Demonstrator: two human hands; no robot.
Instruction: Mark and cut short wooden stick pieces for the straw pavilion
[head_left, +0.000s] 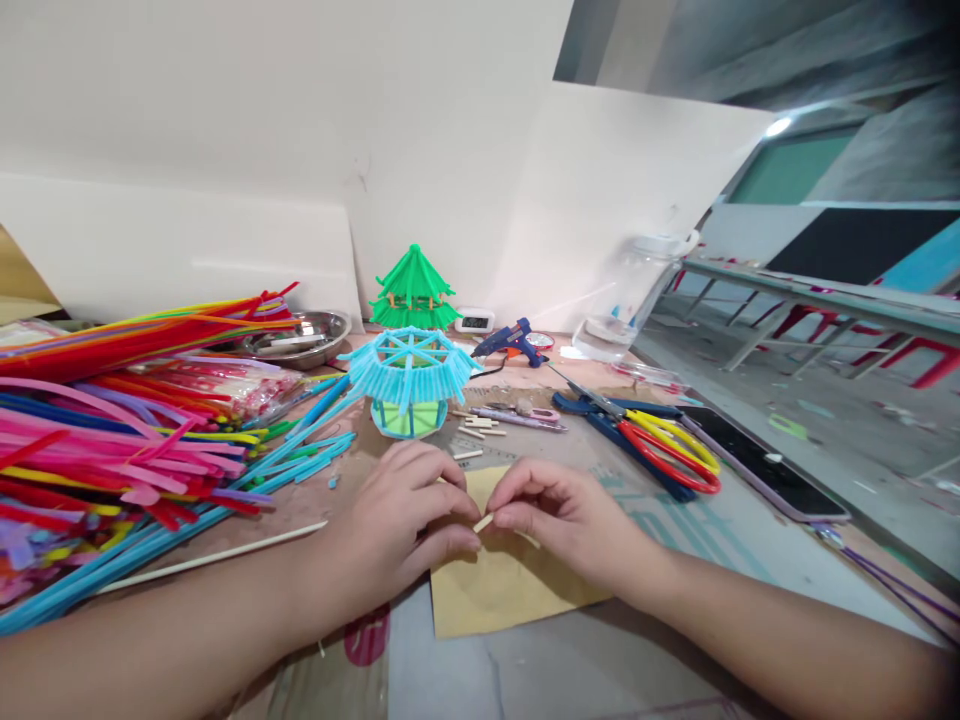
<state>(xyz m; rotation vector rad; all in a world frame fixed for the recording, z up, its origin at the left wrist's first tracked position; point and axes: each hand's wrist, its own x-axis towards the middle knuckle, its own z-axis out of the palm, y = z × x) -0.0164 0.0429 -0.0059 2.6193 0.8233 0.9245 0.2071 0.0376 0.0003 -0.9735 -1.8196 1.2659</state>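
Note:
My left hand (405, 520) and my right hand (559, 515) meet over a tan piece of card (510, 590) near the table's front. Both pinch a short pale wooden stick (483, 522) between fingertips, one at each end. Just beyond my hands stands a light blue straw pavilion roof (409, 365) on a green base (409, 418). Short cut stick pieces (480, 428) lie beside it. A long thin wooden skewer (217, 555) lies to the left of my left hand.
A big heap of coloured straws (112, 420) fills the left. Behind are a green straw pagoda (414, 290), a metal bowl (300, 338), a blue glue gun (514, 340). Scissors with red and yellow handles (664, 445) and a phone (765, 470) lie at right.

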